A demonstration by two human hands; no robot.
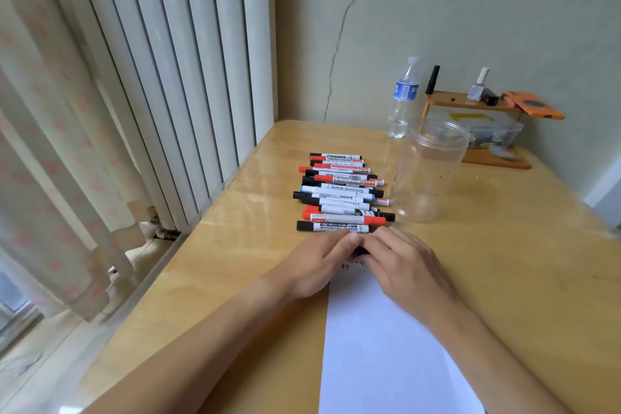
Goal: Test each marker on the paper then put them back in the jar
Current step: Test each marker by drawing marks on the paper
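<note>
Several whiteboard markers [341, 193] with red, black and blue caps lie side by side in a row on the wooden table [504, 245]. A clear empty plastic jar [428, 171] stands open just right of the row. A white sheet of paper [379, 346] lies in front of me, with small red marks near its far edge. My left hand [319, 262] and my right hand [403, 262] meet over the paper's far edge, fingers curled round a dark marker [359, 250] that is mostly hidden between them.
A water bottle [403, 101] stands behind the jar. A small wooden shelf [477, 131] at the back right carries bottles, an orange item and a plastic box. A white radiator [184, 77] and a curtain [50, 144] run along the table's left edge.
</note>
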